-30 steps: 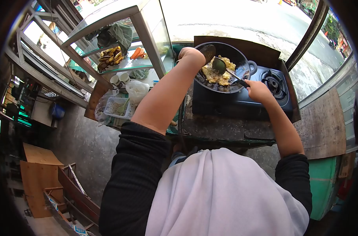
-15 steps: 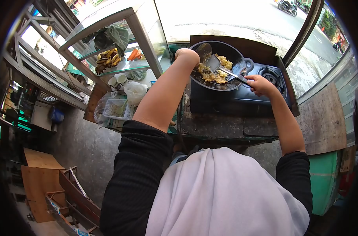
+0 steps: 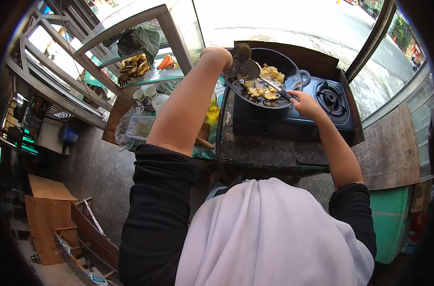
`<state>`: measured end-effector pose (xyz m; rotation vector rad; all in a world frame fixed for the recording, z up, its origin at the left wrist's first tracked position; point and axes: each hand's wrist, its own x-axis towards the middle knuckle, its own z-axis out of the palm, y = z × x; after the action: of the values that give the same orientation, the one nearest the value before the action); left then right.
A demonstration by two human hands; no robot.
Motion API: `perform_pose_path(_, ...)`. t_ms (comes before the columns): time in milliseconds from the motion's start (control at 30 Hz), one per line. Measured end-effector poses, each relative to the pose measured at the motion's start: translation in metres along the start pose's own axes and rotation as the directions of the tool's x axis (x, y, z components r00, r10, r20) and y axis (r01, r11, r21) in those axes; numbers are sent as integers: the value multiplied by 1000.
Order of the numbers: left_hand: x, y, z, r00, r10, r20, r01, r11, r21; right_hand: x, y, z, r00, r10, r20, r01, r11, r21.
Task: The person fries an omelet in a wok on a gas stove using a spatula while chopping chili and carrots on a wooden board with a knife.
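R hand (image 3: 300,103) gripping turner (image 3: 250,71); L hand (image 3: 217,56) by skimmer (image 3: 234,68), grip hidden, can't tell; fried food (image 3: 262,87) in wok (image 3: 292,71), at stove's (image 3: 303,125) L edge, stove along bench's (image 3: 269,155) far edge

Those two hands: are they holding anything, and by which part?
The right hand holds a cooking utensil by its black handle. The left hand seems to hold a perforated skimmer; its grip is hidden, so where cannot be told.

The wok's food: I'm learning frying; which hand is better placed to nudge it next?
Probably the right hand: its utensil crosses the food, while the skimmer at the left hand sits by the wok's left rim.
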<state>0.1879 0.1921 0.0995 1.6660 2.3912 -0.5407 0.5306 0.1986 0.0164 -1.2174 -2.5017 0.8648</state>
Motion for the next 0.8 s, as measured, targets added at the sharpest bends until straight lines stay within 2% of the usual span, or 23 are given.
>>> perform_pose_path(33, -1, -3, -2, 1000, -13, -7, 14, 1000, 4, 1, 7, 3, 994, -88, -57, 84, 993, -79)
perform_pose_path(133, -4, -9, 0, 999, 19, -46, -18, 1000, 11, -13, 12, -3, 979, -97, -178, 56, 973, -225)
perform_pose_path(167, -6, -11, 1, 998, 26, -51, -25, 1000, 17, -18, 13, -9, 982, -63, -176, 19, 969, -244)
perform_pose_path(267, -53, 2, -17, 998, 3, 59, -2, 1000, -10, -31, 7, -29, 985, 33, -168, -86, 946, -314)
perform_pose_path(367, -36, 10, -2, 996, 64, 69, -68, 996, 50, -32, 17, -31, 991, 12, -135, -70, 898, -434)
perform_pose_path(467, -29, 23, 12, 994, 108, 2, -108, 994, 29, -33, 6, -26, 991, 57, -120, -108, 868, -485)
perform_pose_path(567, -48, 39, -3, 987, 82, 137, -92, 993, 67, -33, -15, -23, 995, 87, -39, -94, 850, -518)
perform_pose_path(600, -53, 43, -6, 989, 59, 134, -67, 996, 55, -27, -11, -17, 994, 104, -36, -108, 855, -508)
perform_pose_path(700, -63, 52, -14, 987, 30, 156, -37, 999, 40, 10, 54, 0, 998, -63, -10, 56, 937, -346)
perform_pose_path(733, -62, 54, -12, 987, 33, 154, -40, 998, 42, -6, -5, -28, 921, 352, 169, -348, 936, -55)
perform_pose_path(800, -60, 54, -7, 988, 33, 149, -40, 998, 44, -1, 25, -36, 886, 363, 287, -421, 890, 176)
